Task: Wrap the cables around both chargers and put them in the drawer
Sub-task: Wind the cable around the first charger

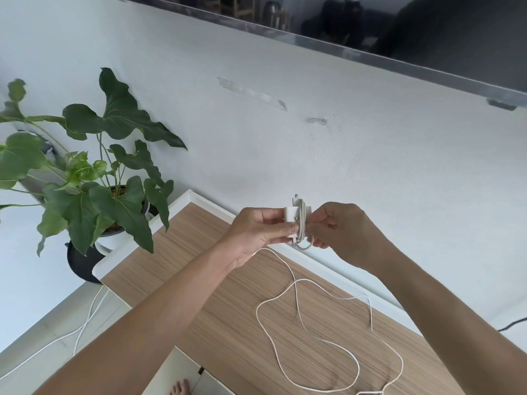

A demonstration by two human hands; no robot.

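A small white charger [291, 217] is held up above the back edge of the wooden cabinet top [199, 269]. My left hand [256, 232] grips its body between thumb and fingers. My right hand [339, 228] pinches the white cable where a few turns lie around the charger. The rest of the white cable [296, 303] hangs down from the charger and lies in loose loops on the wood, running to the bottom edge of the view. A second charger and the drawer are not clearly visible.
A potted plant [94, 178] with large leaves stands left of the cabinet. Another white cable [85, 320] trails over the floor at lower left. A dark wall-mounted screen [427, 32] hangs above. My bare foot [181, 387] shows at the bottom.
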